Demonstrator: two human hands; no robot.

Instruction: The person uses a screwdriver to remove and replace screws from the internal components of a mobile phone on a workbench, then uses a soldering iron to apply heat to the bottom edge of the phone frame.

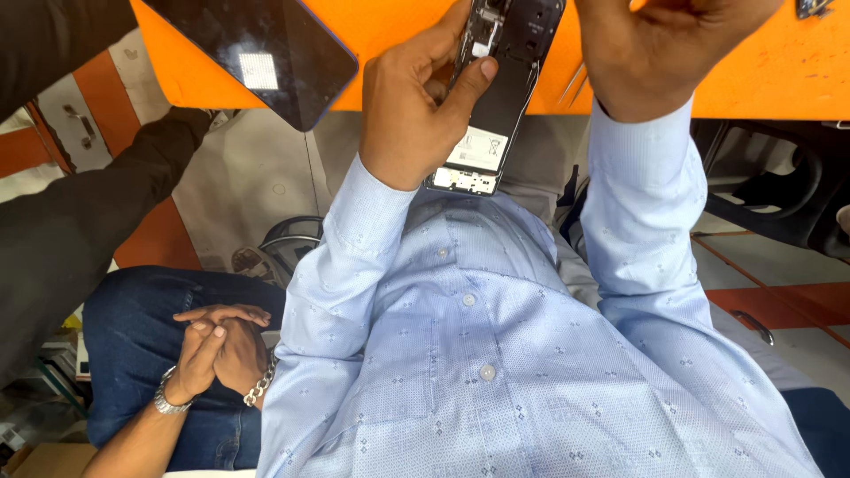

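My left hand (416, 106) grips an opened phone (491, 115) by its left side, thumb pressed on the exposed inside near a white-labelled battery and a circuit board. The phone is tilted over the edge of the orange table (761, 75). My right hand (660, 53) hovers at the phone's upper right with its fingers curled out of sight at the frame's top. Two thin metal prongs (571, 84) stick out from under that palm. Whether the hand holds them I cannot tell.
A dark glossy phone screen (266, 53) lies on the table's left, overhanging the edge. A person in jeans sits at lower left with clasped hands (217, 350), wearing a watch and chain bracelet. A black sleeve (80, 212) reaches in from the left. A dark chair (779, 195) stands right.
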